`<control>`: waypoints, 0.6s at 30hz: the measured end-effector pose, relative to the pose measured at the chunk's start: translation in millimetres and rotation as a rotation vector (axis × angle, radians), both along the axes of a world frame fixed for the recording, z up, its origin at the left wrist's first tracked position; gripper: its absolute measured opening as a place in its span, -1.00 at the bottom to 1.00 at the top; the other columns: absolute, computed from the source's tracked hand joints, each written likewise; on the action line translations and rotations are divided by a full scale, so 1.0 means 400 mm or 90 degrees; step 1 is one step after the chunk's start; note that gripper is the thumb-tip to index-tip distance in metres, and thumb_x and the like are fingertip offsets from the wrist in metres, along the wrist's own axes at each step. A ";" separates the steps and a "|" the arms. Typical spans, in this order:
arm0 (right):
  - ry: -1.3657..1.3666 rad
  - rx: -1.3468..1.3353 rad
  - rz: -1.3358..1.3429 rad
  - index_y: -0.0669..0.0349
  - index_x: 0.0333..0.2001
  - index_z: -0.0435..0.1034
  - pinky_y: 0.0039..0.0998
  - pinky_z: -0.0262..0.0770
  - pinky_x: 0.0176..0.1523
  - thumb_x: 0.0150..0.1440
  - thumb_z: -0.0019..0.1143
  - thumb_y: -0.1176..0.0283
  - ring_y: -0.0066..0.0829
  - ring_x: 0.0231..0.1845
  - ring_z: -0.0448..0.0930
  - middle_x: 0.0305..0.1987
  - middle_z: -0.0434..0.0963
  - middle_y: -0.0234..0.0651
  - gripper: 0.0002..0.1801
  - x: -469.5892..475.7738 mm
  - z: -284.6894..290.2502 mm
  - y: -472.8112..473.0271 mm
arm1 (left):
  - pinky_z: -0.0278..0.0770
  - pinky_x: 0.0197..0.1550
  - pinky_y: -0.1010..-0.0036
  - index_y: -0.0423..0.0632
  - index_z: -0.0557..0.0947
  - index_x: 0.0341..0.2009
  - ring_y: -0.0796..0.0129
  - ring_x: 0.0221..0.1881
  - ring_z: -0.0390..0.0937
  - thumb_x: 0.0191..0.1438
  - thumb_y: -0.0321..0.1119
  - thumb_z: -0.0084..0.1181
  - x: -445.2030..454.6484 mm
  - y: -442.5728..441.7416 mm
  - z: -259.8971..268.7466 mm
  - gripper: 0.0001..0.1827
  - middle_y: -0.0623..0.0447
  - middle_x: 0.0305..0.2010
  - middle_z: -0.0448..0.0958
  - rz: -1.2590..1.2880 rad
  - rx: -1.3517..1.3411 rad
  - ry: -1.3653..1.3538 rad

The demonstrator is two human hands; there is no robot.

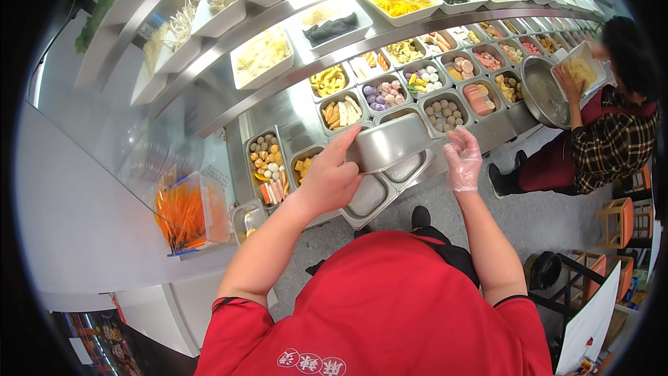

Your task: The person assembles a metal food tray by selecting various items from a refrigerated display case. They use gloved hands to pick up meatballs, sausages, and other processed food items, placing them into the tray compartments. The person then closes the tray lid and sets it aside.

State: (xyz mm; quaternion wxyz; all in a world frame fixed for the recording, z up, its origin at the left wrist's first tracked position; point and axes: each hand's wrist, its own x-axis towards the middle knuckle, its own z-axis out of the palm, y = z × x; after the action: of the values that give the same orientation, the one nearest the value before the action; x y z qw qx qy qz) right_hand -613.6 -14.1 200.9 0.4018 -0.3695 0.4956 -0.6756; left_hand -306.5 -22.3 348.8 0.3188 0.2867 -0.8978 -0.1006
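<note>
My left hand (330, 172), without a glove, grips the near left rim of a stainless steel food pan (392, 142), which is tilted so that its outer wall shows; its inside is hidden. To the right of the pan, my right hand (463, 154) wears a clear plastic glove and has its fingertips drawn together; whether they pinch something small cannot be told. Below the tilted pan sit metal pans with bare bottoms, one near the counter's front edge (367, 196). Just behind it is a pan of brown meatballs (446, 115), beside one of sliced pink sausage (477, 99).
Rows of filled pans line the counter, with white trays of noodles (261, 60) and greens on shelves above. A bin of orange-handled tongs or similar utensils (182, 214) stands left. At right, a co-worker (610, 130) holds a white tray (582, 68) over a large steel bowl (543, 91).
</note>
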 end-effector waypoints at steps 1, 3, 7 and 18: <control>-0.087 0.014 0.005 0.28 0.25 0.35 -0.53 0.48 0.08 0.17 0.31 0.58 -0.59 0.02 0.57 0.17 0.56 -0.29 -0.44 -0.003 -0.008 -0.006 | 0.46 0.32 0.07 -0.27 0.42 -0.58 -0.36 0.31 0.40 -0.13 -0.57 0.32 0.006 0.003 0.011 -0.73 -0.53 0.34 0.33 -0.009 -0.008 -0.013; -0.169 0.089 0.057 0.28 0.31 0.31 -0.37 0.34 0.32 0.30 0.20 0.21 -0.45 0.18 0.52 0.22 0.55 -0.24 -0.41 -0.019 -0.014 -0.015 | 0.45 0.32 0.06 -0.27 0.40 -0.58 -0.38 0.31 0.40 -0.15 -0.59 0.29 0.020 0.012 0.036 -0.74 -0.54 0.33 0.33 -0.004 -0.018 -0.016; -0.368 0.083 0.125 0.29 0.35 0.27 -0.23 0.11 0.50 0.35 -0.04 -0.20 -0.35 0.33 0.42 0.30 0.50 -0.18 -0.19 -0.018 -0.018 -0.050 | 0.45 0.33 0.05 -0.28 0.39 -0.57 -0.40 0.30 0.40 -0.18 -0.60 0.22 0.049 0.009 0.095 -0.78 -0.54 0.31 0.35 -0.016 -0.115 -0.026; -0.466 0.230 0.201 0.25 0.53 0.02 -0.11 -0.07 0.61 0.27 -0.19 -0.42 -0.17 0.57 0.15 0.59 0.17 -0.18 0.08 0.058 -0.028 -0.173 | 0.36 0.31 -0.18 -0.28 0.49 -0.57 -0.36 0.27 0.40 -0.11 -0.49 0.14 -0.023 0.015 -0.106 -0.86 -0.47 0.28 0.35 0.060 -0.047 -0.106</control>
State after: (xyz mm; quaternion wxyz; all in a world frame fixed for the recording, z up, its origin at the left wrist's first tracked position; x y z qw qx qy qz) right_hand -590.6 -83.5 189.8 0.7072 -0.1007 0.3683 -0.5951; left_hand -315.8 -16.5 306.2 0.2581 0.3238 -0.9098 -0.0282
